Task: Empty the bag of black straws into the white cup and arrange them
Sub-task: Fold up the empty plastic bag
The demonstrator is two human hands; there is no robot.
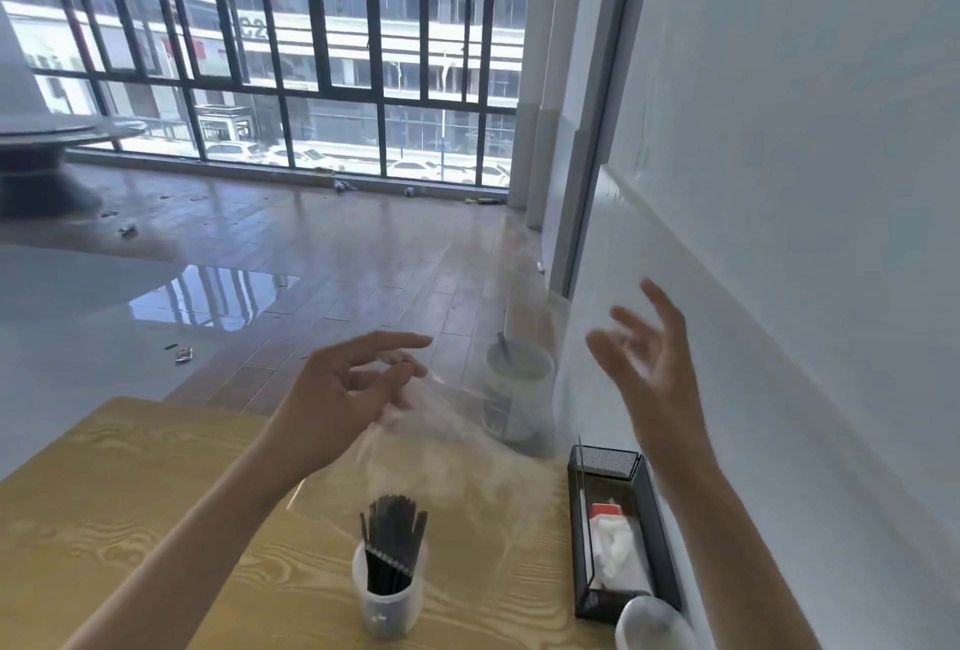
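Note:
A translucent white cup (388, 597) stands on the wooden table (156, 519) near its front edge, with a bunch of black straws (392, 540) upright inside and sticking out of the rim. Above it hangs a clear plastic bag (457, 447), blurred, looking empty, its top edge pinched in the fingers of my left hand (353, 389). My right hand (649, 358) is raised to the right of the bag, fingers spread, holding nothing and not touching the bag.
A second pale cup (514, 389) with a stick in it stands at the table's far edge. A black mesh box (618, 535) with white packets lies along the right wall, and a round translucent object (652, 623) sits in front of it.

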